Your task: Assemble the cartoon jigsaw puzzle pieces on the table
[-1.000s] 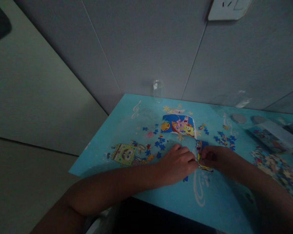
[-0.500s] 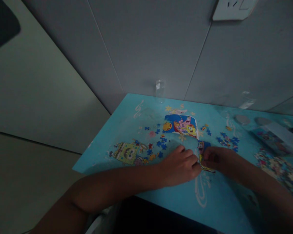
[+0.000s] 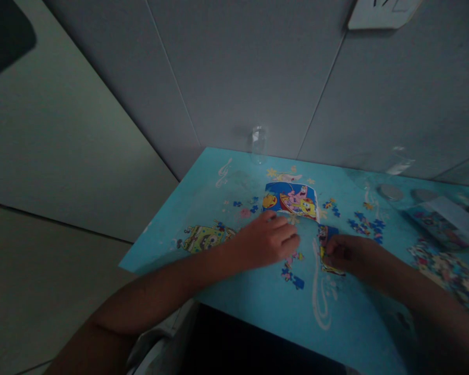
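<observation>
My left hand [image 3: 271, 240] hangs over the table's middle with curled fingers, near the lower edge of a cartoon picture sheet [image 3: 291, 200]. Its fingertips are hidden, so what they hold, if anything, does not show. A few joined jigsaw pieces [image 3: 293, 276] lie just below that hand. My right hand [image 3: 342, 252] has thumb and fingers pinched together at the right edge of a partly assembled jigsaw puzzle [image 3: 324, 237], a narrow upright strip in blue and yellow. The hand covers part of this strip.
Loose blue jigsaw pieces [image 3: 365, 226] lie right of the picture sheet. A larger heap of mixed pieces [image 3: 449, 273] spreads at the right, by a clear plastic box [image 3: 437, 226] and round lids [image 3: 391, 191]. A clear container [image 3: 258, 146] stands against the wall.
My left hand has moved left and away from me, off the jigsaw strip, uncovering the joined pieces below it. My right hand has stayed at the strip.
</observation>
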Tool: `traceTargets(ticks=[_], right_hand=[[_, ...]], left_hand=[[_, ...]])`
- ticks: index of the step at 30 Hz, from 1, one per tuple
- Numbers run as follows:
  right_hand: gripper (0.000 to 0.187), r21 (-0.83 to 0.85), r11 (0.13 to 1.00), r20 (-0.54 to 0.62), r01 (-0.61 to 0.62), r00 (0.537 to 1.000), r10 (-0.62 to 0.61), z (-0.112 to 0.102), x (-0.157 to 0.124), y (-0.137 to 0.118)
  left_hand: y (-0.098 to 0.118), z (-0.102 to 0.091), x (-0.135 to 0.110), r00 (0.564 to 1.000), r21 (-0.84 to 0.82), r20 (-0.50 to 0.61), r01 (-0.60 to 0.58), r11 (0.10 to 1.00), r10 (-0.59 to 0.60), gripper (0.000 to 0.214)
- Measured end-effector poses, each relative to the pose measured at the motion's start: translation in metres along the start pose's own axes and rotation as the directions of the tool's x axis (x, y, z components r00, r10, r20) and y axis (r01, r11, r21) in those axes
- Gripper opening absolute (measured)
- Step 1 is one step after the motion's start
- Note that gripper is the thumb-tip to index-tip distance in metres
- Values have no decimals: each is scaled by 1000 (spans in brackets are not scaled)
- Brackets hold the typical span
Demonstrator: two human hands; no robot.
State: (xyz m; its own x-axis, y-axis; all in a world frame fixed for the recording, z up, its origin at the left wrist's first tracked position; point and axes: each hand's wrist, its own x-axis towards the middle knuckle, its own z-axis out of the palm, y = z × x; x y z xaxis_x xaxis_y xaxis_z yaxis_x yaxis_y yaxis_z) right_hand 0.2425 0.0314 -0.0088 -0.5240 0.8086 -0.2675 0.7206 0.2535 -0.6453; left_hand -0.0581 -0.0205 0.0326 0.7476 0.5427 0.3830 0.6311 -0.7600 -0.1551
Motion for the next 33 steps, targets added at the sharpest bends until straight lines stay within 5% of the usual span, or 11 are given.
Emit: traceTargets(ticks=[4,7,20,24,28,30,33], right_hand=[[22,-13,1000,66,-23,998,24,-1,0,2],[22,3,1000,83,-26,996,25,-2,0,3],[18,28,1000,63,8,998,-9,-18,-7,-23],[26,-44,999,-166,-6,986,-1,-35,-12,-35],[28,-118,979,-528,-166,846,79,-48,-13,-37],[28,-138,963,-616,-230,781,98,-50,-12,-35],[28,-157,956,-641,-247,762,91,-50,-10,-33]], left_hand=[[-65,-5,-36,994,-124,62,95,988,-88,21],[-85,1,-56,980,-326,4,190,926,-199,21],[-50,27,-40,983,-373,55,182,910,-174,21],[-52,29,-42,984,-368,48,175,913,-170,19],[-51,29,-43,988,-366,32,151,918,-150,19],[-50,29,-43,989,-369,29,143,918,-143,19],[-49,31,-42,989,-371,57,147,917,-136,19]])
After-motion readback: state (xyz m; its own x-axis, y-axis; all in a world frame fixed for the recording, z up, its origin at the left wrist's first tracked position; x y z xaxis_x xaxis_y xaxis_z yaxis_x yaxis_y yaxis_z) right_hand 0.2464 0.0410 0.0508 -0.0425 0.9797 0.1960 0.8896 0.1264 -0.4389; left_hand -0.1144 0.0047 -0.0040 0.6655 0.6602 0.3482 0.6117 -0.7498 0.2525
